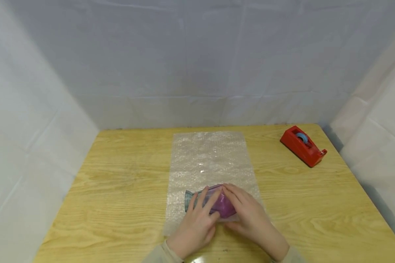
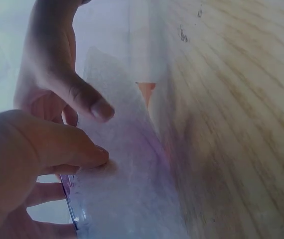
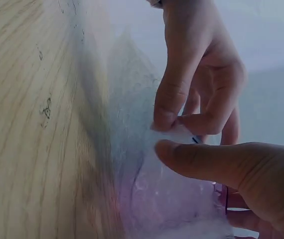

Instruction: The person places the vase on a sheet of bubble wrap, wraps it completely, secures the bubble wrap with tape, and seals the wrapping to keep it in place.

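Both our left hand (image 1: 197,223) and right hand (image 1: 250,215) clasp the purple-and-blue vase (image 1: 226,208), which lies sideways on the bubble wrap (image 1: 210,157) by the table's (image 1: 118,190) near edge. We press the wrap's upturned near end against it, seemingly to prevent slipping; the tape dispenser (image 1: 301,148), near the far right corner, probably sits clear of our hands.

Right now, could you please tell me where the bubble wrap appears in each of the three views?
Head: bubble wrap, middle of the lower half, on the wooden table.
Left wrist: bubble wrap, lower centre, with the wooden table right of it.
Right wrist: bubble wrap, lower centre, wooden table at left.
Shared landmark: the wooden table.
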{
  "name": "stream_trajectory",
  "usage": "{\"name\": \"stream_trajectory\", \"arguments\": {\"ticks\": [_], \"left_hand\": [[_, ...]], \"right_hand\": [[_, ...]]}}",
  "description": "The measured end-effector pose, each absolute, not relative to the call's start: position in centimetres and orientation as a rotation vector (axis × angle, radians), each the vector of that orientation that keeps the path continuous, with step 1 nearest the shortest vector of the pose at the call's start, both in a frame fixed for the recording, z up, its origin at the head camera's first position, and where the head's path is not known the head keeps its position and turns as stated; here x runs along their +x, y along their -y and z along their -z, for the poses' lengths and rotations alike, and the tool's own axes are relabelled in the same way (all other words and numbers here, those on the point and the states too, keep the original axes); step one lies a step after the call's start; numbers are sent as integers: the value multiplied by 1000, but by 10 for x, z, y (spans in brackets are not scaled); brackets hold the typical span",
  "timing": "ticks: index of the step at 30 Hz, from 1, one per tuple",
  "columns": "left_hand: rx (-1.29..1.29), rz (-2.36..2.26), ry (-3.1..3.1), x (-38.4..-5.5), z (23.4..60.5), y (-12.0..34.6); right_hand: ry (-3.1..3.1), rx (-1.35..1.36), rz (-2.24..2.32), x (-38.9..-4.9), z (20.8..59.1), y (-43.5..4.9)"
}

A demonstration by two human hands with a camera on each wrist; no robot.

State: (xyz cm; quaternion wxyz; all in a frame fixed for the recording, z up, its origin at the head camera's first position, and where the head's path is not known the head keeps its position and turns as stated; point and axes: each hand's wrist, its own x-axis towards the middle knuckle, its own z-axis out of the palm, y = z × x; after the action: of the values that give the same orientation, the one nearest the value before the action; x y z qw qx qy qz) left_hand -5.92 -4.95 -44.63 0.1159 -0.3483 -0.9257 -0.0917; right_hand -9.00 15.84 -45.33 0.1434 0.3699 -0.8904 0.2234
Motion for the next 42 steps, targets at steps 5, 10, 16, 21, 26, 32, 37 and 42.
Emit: {"name": "stream_trajectory", "arguments": {"ticks": [5,10,16,21,26,32,37,42], "left_hand": [[-976,268,2731,-61,443,49],[-948,276,2734,-63,441,48],[-912,316,2705,-65,439,46],[-874,398,2683,-67,439,46],[-879,379,2657,-68,439,46],[-901,264,2602,-68,440,43],[-875,229,2580,-68,442,40],[-832,222,2568,-70,445,36]], "right_hand": [[2442,1074,-710,-100,455,-159],[2419,1091,-771,-107,453,-160],[2477,1101,-820,-112,449,-159],[2509,1116,-852,-117,444,-157],[2541,1121,-902,-124,441,-159],[2603,1111,-970,-131,439,-164],[2616,1162,-972,-135,437,-165],[2617,1196,-938,-140,436,-164]]}}
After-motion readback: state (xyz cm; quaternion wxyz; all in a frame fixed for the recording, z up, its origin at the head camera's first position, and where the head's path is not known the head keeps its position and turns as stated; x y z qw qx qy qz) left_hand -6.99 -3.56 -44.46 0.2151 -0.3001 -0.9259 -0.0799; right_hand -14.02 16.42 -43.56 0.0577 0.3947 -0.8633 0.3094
